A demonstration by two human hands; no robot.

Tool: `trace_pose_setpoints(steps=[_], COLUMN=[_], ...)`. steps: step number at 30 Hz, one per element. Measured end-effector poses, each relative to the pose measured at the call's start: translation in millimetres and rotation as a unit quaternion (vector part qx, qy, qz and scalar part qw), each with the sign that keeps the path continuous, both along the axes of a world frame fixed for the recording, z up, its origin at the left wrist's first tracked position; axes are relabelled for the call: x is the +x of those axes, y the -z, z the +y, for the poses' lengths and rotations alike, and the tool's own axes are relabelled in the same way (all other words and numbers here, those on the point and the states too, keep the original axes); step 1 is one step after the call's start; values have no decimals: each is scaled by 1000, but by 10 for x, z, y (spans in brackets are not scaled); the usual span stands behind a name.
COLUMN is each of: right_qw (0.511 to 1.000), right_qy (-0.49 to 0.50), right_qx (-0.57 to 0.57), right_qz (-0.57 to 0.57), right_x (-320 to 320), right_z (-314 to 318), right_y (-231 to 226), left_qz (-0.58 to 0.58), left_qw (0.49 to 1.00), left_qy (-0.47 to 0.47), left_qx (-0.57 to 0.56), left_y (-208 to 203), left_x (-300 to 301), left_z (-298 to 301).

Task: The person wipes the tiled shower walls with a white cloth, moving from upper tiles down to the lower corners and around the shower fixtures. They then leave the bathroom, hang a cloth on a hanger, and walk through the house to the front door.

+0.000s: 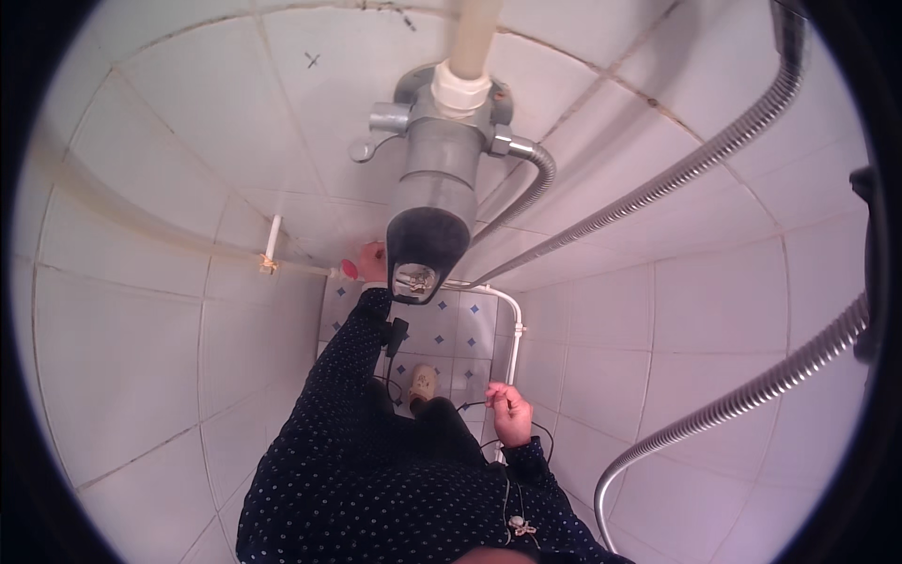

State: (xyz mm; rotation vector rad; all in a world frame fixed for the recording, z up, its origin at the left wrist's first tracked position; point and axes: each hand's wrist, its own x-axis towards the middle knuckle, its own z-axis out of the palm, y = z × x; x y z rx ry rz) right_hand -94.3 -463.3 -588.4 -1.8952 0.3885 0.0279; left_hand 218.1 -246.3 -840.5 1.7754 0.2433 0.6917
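My left hand (373, 260) reaches low by the far wall, right beside a small red valve handle (349, 270) on a pale pipe. Its fingers look curled, though the grey faucet body (440, 179) hides part of them, so what they grip cannot be seen. Lower and to the right, my right hand (510, 416) is held in front of my body with its fingers bent inward. A thin black cable (552, 440) loops past this hand; whether the fingers pinch it is too small to tell.
Ribbed metal hoses (700, 160) run from the faucet and along the right side. A white pipe (516, 324) bends down near the floor. Another pale pipe (169, 226) crosses the left wall. White tiled walls surround me, and the tiled floor (442, 324) has blue diamonds.
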Motion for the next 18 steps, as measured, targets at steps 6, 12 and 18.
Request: trace_pose_setpoints(steps=[6,12,18], right_qw=[1000,1000,997], right_qy=[-5,-23,-73], right_qx=[-1,-10,27], right_qz=[16,14,20], right_x=[-8,115,233], right_z=[-21,66,215], right_y=[347,423,169], left_qz=[119,356,350], left_qw=[992,909,903], left_qy=[-34,-67,149], left_qx=[16,-207,197], left_y=[721,739,64], left_x=[0,61,74], left_z=[-120,70,519])
